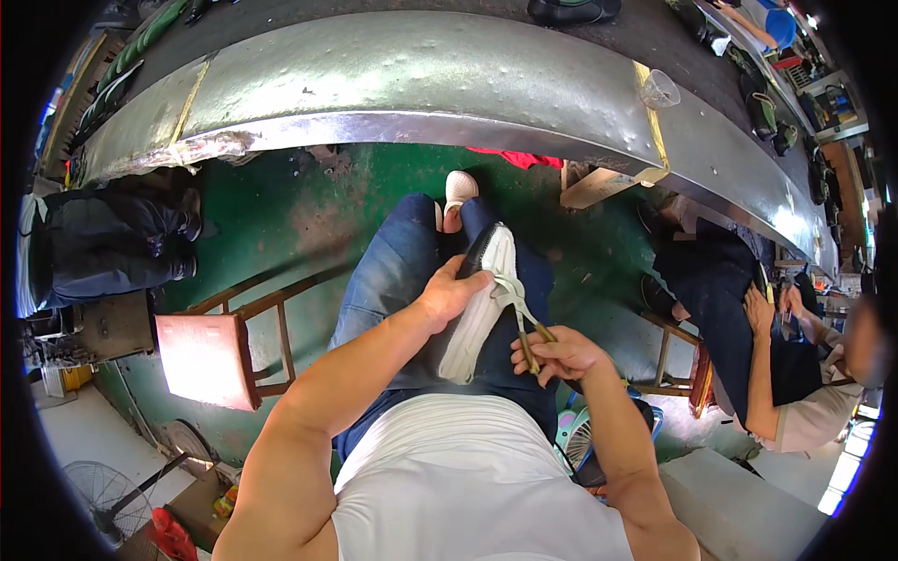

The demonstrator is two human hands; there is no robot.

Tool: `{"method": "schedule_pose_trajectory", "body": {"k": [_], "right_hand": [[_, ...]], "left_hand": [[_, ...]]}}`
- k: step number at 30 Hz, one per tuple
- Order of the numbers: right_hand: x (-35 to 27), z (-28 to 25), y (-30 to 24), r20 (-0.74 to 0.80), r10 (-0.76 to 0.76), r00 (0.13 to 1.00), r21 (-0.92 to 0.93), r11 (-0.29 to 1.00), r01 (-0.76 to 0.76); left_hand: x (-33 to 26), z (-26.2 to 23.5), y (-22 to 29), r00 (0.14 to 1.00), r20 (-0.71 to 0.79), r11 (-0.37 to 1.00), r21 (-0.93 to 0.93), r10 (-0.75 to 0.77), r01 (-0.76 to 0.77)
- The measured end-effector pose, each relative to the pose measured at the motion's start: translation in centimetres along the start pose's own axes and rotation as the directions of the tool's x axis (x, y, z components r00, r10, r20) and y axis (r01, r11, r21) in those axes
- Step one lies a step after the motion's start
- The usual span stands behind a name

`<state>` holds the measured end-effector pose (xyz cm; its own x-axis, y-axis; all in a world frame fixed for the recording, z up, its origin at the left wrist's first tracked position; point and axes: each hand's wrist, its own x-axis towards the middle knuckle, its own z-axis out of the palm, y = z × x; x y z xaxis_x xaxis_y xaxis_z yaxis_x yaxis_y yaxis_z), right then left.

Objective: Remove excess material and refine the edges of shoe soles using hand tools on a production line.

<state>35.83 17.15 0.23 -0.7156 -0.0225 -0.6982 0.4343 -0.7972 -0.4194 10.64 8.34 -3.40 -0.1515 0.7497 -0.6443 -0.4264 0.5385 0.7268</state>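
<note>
Beyond the knees, a long curved metal bench [421, 79] with a clear plastic cup [659, 89] near its right end. Left, an empty wooden stool [208, 360] on the green floor [281, 215]; lower left, a fan [103, 496]. Right, a seated co-worker [795, 374] beside the bench.

Two hands are seen at work: the left hand [449, 292] and the right hand [554, 355]. One black shoe with a white sole [479, 304] is counted between them, and one pair of pliers [522, 323]. One wooden stool [208, 357] is counted at left, and one clear plastic cup [659, 89] on the far bench [393, 79].
</note>
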Motion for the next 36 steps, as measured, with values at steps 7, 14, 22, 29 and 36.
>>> {"method": "schedule_pose_trajectory", "body": {"k": [7, 14, 22, 29, 36], "right_hand": [[-0.1, 3.4, -4.3, -0.235, -0.479, 0.846, -0.691, 0.694, 0.201], [-0.6, 3.2, -6.6, -0.227, -0.375, 0.899, -0.869, 0.494, -0.013], [-0.9, 4.0, 0.0, 0.156, -0.544, 0.825, -0.988, -0.084, 0.131], [2.2, 3.1, 2.1, 0.059, -0.633, 0.772, -0.998, -0.018, 0.062], [-1.6, 3.9, 4.4, -0.072, -0.668, 0.741, -0.989, 0.142, 0.032]], "left_hand": [[-0.6, 0.8, 1.7, 0.996, -0.052, 0.991, 0.108, -0.07, 0.075], [0.9, -1.0, 1.6, 0.987, -0.012, 0.948, 0.277, -0.158, 0.155], [1.4, -1.3, 2.2, 0.943, 0.049, 0.91, 0.286, -0.328, 0.301], [1.2, -1.4, 1.9, 0.949, 0.067, 0.931, 0.228, -0.307, 0.285], [0.3, -0.4, 0.5, 1.0, 0.017, 0.801, 0.598, -0.025, 0.01]]}}
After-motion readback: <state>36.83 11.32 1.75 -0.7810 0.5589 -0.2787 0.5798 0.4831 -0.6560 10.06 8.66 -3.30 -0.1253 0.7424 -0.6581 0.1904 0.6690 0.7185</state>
